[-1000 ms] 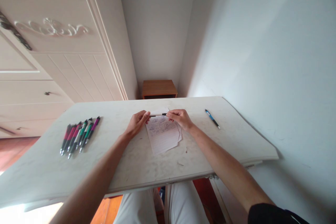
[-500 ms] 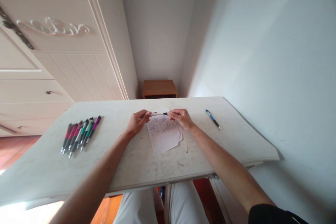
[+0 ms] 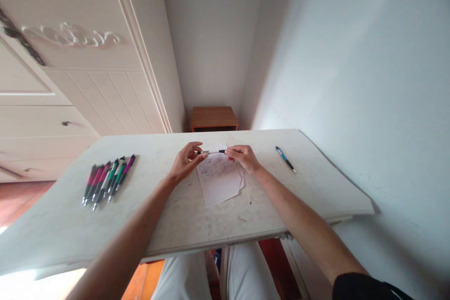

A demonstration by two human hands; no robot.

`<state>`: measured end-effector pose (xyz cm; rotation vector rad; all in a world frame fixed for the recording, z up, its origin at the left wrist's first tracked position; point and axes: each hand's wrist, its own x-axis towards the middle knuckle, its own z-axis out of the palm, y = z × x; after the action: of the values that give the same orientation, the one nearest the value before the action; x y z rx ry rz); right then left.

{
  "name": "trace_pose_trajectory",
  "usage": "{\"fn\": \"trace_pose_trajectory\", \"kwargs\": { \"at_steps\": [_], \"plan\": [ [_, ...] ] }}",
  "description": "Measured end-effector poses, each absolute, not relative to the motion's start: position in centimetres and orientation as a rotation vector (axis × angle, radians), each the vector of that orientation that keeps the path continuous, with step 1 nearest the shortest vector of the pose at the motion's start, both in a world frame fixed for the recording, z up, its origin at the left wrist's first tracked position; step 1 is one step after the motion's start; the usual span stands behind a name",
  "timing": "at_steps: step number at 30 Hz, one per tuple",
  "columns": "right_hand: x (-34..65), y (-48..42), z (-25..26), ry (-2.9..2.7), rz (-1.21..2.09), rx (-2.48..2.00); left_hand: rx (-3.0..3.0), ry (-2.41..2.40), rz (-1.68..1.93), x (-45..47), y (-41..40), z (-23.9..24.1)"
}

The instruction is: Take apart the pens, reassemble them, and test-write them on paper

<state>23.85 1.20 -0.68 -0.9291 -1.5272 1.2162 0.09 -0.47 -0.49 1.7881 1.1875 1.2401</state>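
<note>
- Head camera, centre: the left hand (image 3: pixel 185 161) and the right hand (image 3: pixel 242 158) hold a slim pen (image 3: pixel 212 152) between them. It lies level, just above the far end of a sheet of paper (image 3: pixel 220 183).
- The left hand has its thumb and forefinger closed on the pen's left end. Its thumb is raised above the barrel and its other fingers are loosely curled.
- The right hand is pinched shut on the pen's dark right end, knuckles up, with its wrist low over the paper's right edge.
- The pen's middle is pale, and only this short stretch shows between the two sets of fingertips. It is clear of the worktop (image 3: pixel 176 218).
- The paper lies flat on the pale worktop. Its far half is covered in dense scribbles and its near half is bare ruled lines. Its near corners look torn or uneven.
- Left of the person, well apart from the hands, a row of pens (image 3: pixel 107 179) lies side by side. Their barrels are pink, green and purple, and their tips point towards the near edge.
- Right of the hands, a single blue pen (image 3: pixel 285 159) lies alone on the worktop, set at a slant.
- Beyond the far edge stands a small wooden cabinet (image 3: pixel 213 118) in the corner. It sits between a cream wardrobe (image 3: pixel 77 70) with carved trim and a plain white wall (image 3: pixel 344 65).
- Below the near edge show white trousers (image 3: pixel 242 272). A black sleeve (image 3: pixel 365 288) covers the right upper arm.
</note>
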Motion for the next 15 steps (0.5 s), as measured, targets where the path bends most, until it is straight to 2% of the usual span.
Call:
{"fn": "trace_pose_trajectory", "kwargs": {
  "at_steps": [15],
  "plan": [
    [24.44, 1.59, -0.51, -1.561, 1.239, -0.955, 1.902, 1.325, 1.195, -0.09, -0.28, -0.2]
  ]
}}
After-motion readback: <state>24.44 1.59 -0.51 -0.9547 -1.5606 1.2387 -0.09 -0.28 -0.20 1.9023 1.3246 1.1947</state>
